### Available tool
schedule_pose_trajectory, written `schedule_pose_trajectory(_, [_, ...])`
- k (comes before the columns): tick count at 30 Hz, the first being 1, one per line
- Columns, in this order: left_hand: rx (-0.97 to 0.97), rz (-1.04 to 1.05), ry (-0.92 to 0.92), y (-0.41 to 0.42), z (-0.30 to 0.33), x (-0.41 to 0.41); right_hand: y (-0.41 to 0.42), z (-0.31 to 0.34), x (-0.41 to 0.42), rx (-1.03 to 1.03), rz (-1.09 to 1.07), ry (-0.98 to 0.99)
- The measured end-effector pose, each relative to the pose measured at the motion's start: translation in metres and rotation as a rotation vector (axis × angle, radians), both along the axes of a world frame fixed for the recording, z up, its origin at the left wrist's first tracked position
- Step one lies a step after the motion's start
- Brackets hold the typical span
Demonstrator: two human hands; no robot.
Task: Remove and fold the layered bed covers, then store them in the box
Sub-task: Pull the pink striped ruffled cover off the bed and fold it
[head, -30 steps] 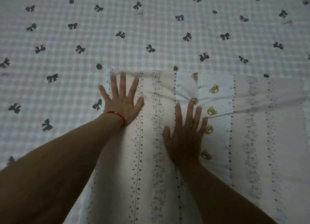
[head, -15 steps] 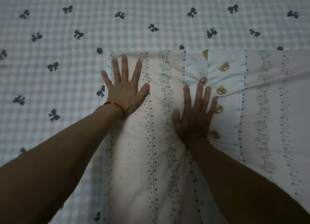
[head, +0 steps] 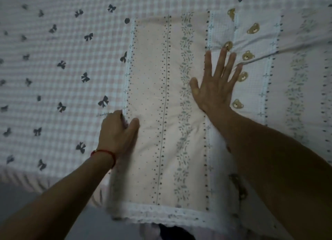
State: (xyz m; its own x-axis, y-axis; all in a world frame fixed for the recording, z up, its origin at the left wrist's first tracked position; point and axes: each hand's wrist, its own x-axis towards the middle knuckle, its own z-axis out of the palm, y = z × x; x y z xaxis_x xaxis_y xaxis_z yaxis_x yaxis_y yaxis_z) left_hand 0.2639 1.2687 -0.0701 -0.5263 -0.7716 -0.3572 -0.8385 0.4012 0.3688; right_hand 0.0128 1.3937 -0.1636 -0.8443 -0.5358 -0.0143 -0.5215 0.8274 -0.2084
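Left hand [head: 117, 131] curled, pinching — right hand [head: 214, 85] flat, fingers spread.

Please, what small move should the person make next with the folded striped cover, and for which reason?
Probably lift the left long edge and fold it rightward over the middle. The left hand already pinches that edge of the pale pink striped, bear-printed folded cover, while the right hand presses flat on it, fingers spread, as an anchor. The cover lies on the pink checked, bow-printed sheet.

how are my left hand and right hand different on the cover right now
The left hand curls over the folded cover's left edge, gripping it; the right hand lies flat, fingers spread, farther up. The left wrist wears a red string; the right is bare. Both touch the cover.
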Motion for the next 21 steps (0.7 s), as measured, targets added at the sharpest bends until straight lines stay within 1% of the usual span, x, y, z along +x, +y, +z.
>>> schedule_pose_trajectory(3, [0.168, 0.306, -0.019, -0.008, 0.018, -0.023, 0.004, 0.009, -0.013, -0.043, 0.102, -0.253])
schedule_pose_trajectory(5, [0.269, 0.356, -0.020, -0.010, 0.032, -0.031, 0.021, 0.028, -0.033, -0.191, 0.170, -0.522])
schedule_pose_trajectory(7, [0.264, 0.313, 0.001, -0.014, 0.049, -0.036, 0.049, 0.044, -0.043, -0.381, 0.190, -0.737])
schedule_pose_trajectory(8, [0.251, 0.280, 0.030, -0.010, 0.061, -0.041, 0.073, 0.048, -0.040, -0.413, 0.200, -0.766])
schedule_pose_trajectory(11, [0.273, 0.169, 0.065, 0.015, 0.102, -0.056, 0.154, 0.054, -0.015, -0.344, 0.263, -0.707])
schedule_pose_trajectory(13, [0.317, 0.060, 0.071, 0.035, 0.125, -0.065, 0.198, 0.058, 0.004, -0.326, 0.284, -0.749])
schedule_pose_trajectory(17, [0.338, -0.156, 0.106, 0.083, 0.168, -0.092, 0.246, 0.082, 0.016, -0.399, 0.195, -0.966])
schedule_pose_trajectory(19, [0.352, -0.274, 0.125, 0.112, 0.190, -0.115, 0.264, 0.100, 0.011, -0.452, 0.112, -1.035])
schedule_pose_trajectory(21, [0.405, -0.361, 0.175, 0.144, 0.208, -0.139, 0.278, 0.115, 0.008, -0.520, 0.035, -1.100])
